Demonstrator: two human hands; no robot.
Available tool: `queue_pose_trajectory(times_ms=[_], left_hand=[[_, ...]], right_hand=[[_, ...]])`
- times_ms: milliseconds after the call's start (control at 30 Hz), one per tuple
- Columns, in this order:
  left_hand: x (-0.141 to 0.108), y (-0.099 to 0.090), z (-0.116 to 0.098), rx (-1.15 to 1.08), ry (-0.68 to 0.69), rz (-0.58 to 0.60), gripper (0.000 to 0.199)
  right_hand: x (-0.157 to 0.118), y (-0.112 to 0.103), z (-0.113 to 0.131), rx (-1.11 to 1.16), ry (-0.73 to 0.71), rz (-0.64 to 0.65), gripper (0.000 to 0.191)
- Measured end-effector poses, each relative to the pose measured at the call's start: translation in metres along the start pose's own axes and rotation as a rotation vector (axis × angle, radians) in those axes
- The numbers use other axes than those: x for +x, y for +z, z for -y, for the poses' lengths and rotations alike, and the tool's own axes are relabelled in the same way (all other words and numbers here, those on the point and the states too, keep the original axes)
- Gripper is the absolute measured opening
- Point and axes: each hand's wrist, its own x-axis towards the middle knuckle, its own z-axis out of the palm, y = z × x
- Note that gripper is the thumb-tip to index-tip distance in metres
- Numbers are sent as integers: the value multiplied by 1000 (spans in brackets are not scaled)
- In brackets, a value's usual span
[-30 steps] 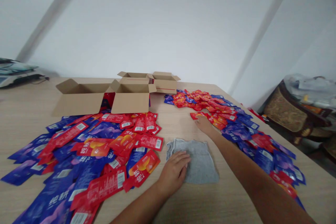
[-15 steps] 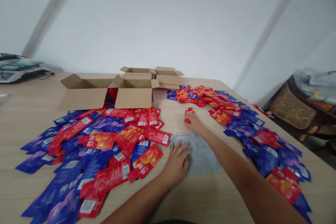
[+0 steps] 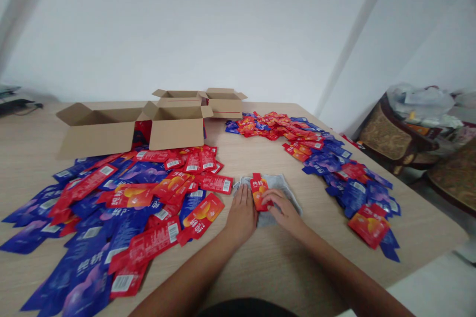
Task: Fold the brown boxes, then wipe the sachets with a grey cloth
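Note:
A grey cloth (image 3: 281, 184) lies on the table in front of me. My left hand (image 3: 241, 214) rests flat over its left part, fingers stretched out and close together. On the cloth sits a red sachet (image 3: 259, 188) with an orange picture and white lettering. My right hand (image 3: 285, 212) pinches this sachet at its lower right edge, and the fingertips partly cover it. Left of my hands spreads a heap of red and blue sachets; a red sachet (image 3: 204, 217) at its edge lies closest to my left hand.
Open cardboard boxes (image 3: 176, 129) stand behind the left heap. A long band of red and blue sachets (image 3: 323, 158) curves along the table's right side. Beyond that edge stand patterned chairs (image 3: 386, 129), one piled with plastic bags (image 3: 420, 101). A wall closes off the back.
My right hand has drawn the red sachet back toward me, from beyond the cloth onto it. My left hand's fingers have come together. The view has turned slightly right.

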Motion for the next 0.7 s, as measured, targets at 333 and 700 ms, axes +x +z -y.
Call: queue_pose_trajectory(times_ms=[333,700], left_hand=[[0,6,-1,110,-11,5,53],[-1,6,-2,126,-6,5,54]], right_hand=[[30,30,-30,-535,168,-83,42],[35,2,10,-498,67,-111,51]])
